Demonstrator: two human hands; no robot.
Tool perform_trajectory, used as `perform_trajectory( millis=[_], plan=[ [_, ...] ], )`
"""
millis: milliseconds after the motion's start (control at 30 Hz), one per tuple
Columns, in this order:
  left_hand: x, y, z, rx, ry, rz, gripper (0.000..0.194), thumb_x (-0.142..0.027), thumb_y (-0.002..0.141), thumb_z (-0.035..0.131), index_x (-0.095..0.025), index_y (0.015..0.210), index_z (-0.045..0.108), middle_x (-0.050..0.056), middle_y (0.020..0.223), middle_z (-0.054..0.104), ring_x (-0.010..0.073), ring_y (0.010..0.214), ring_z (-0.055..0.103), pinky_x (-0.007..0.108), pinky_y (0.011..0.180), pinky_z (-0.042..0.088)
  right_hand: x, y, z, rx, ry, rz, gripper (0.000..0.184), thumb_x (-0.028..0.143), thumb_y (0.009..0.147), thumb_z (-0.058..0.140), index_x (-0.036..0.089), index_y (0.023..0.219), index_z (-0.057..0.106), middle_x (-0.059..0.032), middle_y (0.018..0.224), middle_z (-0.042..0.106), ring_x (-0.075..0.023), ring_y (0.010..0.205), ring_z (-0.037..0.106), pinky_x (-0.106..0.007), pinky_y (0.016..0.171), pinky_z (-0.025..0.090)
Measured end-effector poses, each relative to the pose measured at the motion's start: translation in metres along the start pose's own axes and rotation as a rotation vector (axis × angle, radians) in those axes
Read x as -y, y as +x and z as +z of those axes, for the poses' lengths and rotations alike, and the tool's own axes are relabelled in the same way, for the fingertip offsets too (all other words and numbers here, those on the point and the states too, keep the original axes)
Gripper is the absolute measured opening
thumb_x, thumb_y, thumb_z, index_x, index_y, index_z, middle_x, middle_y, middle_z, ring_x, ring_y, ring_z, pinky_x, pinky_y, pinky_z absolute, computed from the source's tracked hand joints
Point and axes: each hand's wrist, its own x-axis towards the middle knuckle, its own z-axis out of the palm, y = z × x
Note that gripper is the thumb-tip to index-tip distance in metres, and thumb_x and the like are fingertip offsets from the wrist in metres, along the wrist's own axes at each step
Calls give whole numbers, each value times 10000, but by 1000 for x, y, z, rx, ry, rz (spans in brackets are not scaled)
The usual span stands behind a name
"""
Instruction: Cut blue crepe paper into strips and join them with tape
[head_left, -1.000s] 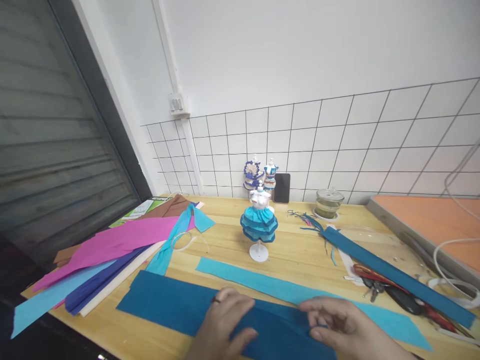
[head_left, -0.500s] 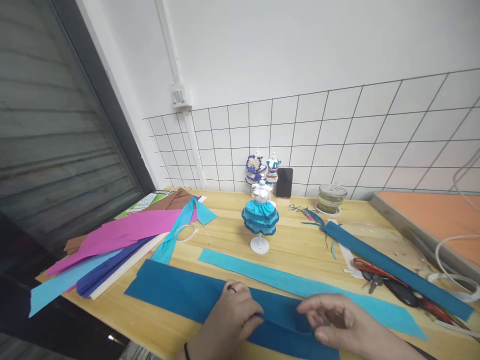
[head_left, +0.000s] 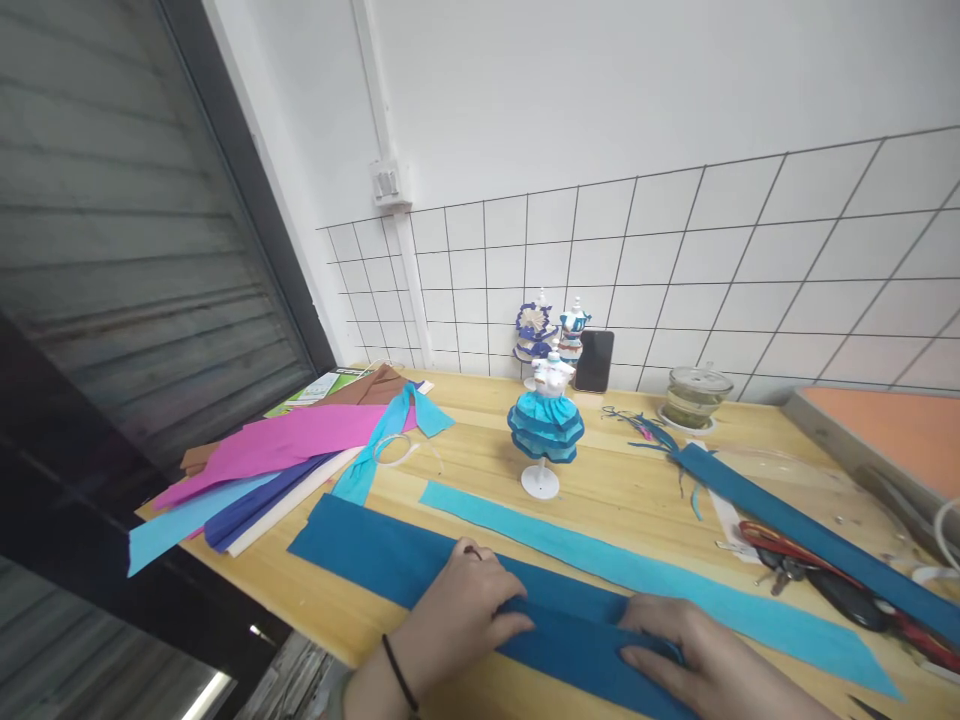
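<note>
Pinching away, left hand [head_left: 476, 605] and right hand [head_left: 671, 645], fingers closed on the blue strip [head_left: 570, 635], plain, matte, creased between them; the label [head_left: 315, 388] seems too small to read.

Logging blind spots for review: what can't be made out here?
Head view:
Dark blue fabric: right end, covered by the right hand.
Right rear dress form: base, mostly behind the front dress form.
Orange-topped slab: right side, cut off by picture edge.
Glass jar: contents, too small to identify.

Dark-blue strip [head_left: 559, 638], partly folded, on tabletop [head_left: 472, 455]
</note>
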Motion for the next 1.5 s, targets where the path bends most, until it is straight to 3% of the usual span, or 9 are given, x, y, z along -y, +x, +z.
perform_trajectory(
  millis=[200, 333, 467, 633, 900, 1067, 1333, 1433, 1500],
  plan=[
    [49, -41, -27, -116, -126, -144, 129, -371, 755, 620, -260, 799, 670, 19, 715, 669, 171, 732, 568, 300, 775, 298, 0, -1, -1, -39, 68, 14, 224, 402, 786, 534, 243, 792, 692, -5, 840, 698, -200, 763, 623, -219, 674, 485],
    [92, -72, -43, -220, -340, -344, 61, -343, 662, 699, -294, 695, 688, 28, 686, 673, 205, 757, 576, 333, 881, 274, -4, -3, -1, -13, 60, 39, 258, 431, 791, 524, 238, 813, 694, -7, 899, 697, -214, 815, 621, -217, 685, 485],
    [124, -89, -55, -392, -520, -517, 148, -267, 500, 783, -280, 518, 637, 8, 576, 640, 210, 700, 576, 351, 934, 289, -3, -3, -4, -39, 102, 62, 291, 475, 780, 532, 234, 780, 694, 1, 832, 697, -216, 770, 621, -230, 668, 487],
    [143, -98, -64, -440, -562, -567, 191, -161, 462, 772, -275, 501, 625, 13, 584, 645, 214, 677, 583, 318, 847, 386, 5, 0, -9, 21, 111, 47, 325, 490, 801, 496, 229, 728, 675, 7, 760, 682, -207, 735, 611, -245, 690, 485],
    [157, -103, -66, -486, -617, -644, 251, -18, 523, 704, -262, 571, 668, 26, 685, 673, 206, 717, 590, 236, 760, 428, -2, 3, -11, 8, -106, 3, 318, 412, 871, 407, 253, 821, 679, -38, 856, 662, -228, 859, 607, -257, 722, 463],
    [158, -99, -68, -463, -661, -674, 265, -1, 551, 680, -260, 604, 683, 27, 705, 668, 201, 727, 590, 213, 748, 422, 2, 1, -15, -13, -175, -24, 297, 392, 883, 388, 284, 948, 656, -40, 942, 634, -198, 808, 610, -281, 749, 457],
    [169, -99, -62, -373, -328, -505, 188, -206, 541, 755, -272, 709, 701, 37, 833, 663, 221, 812, 580, 237, 801, 420, -6, 2, -10, -51, -271, -84, 251, 315, 881, 395, 258, 910, 638, -59, 934, 600, -202, 819, 601, -281, 706, 451],
    [174, -101, -61, -249, -110, -427, 89, -324, 677, 646, -257, 728, 672, 34, 1022, 632, 230, 953, 566, 282, 874, 409, -11, 3, -7, -39, -290, -58, 180, 250, 872, 398, 230, 842, 574, -66, 1054, 532, -177, 819, 584, -280, 710, 443],
    [174, -101, -63, -137, 62, -373, 146, -330, 769, 528, -247, 764, 648, 32, 1123, 595, 223, 1032, 541, 302, 899, 403, -14, 4, -6, -26, -287, -46, 158, 220, 869, 392, 219, 792, 529, -56, 1013, 529, -160, 788, 576, -266, 686, 436]
  ],
)
